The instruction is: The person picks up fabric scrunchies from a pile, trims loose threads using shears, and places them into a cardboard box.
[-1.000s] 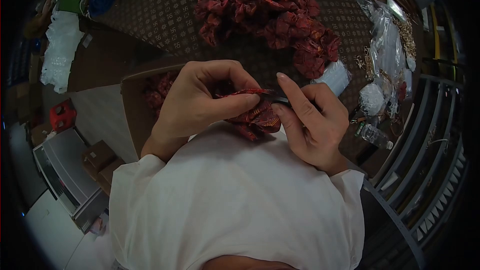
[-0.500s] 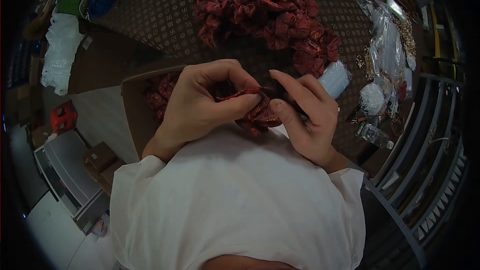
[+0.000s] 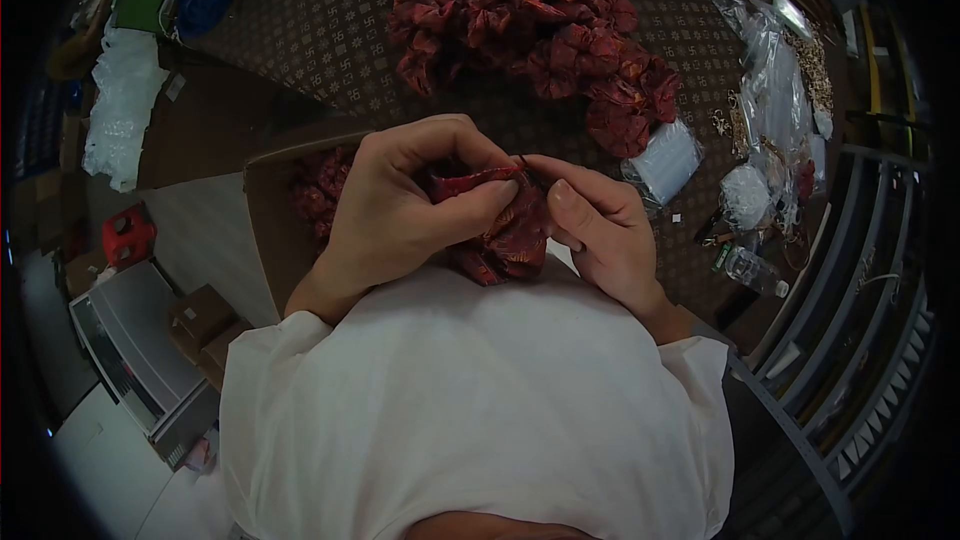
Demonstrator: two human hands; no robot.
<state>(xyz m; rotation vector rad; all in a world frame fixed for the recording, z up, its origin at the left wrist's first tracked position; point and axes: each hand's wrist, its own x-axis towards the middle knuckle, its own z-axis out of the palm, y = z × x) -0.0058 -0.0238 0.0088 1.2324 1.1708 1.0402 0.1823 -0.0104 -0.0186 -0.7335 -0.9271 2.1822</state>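
Note:
A red patterned fabric pouch [image 3: 510, 235] hangs in front of my chest. Between thumb and index finger, my left hand [image 3: 395, 205] pinches its upper edge. My right hand [image 3: 605, 230] is closed close beside it, thumb against the fingers, on a thin dark cord [image 3: 524, 162] at the pouch's top right. How the cord joins the fabric is hidden by my fingertips. Beyond my hands, a heap of gathered red pouches [image 3: 530, 25] lies on the brown patterned cloth [image 3: 310, 30].
Left of my hands stands an open cardboard box [image 3: 265, 210] with red pouches inside. On the right lie a pack of clear plastic bags [image 3: 665, 162], crumpled plastic wrap [image 3: 775, 90] and a clear bottle [image 3: 755, 272]. A grey metal rack [image 3: 840, 340] is at far right.
My right hand has moved in toward the left hand and its fingers have closed on the cord. The pouch has turned, showing more of its patterned side. My left hand keeps its pinch.

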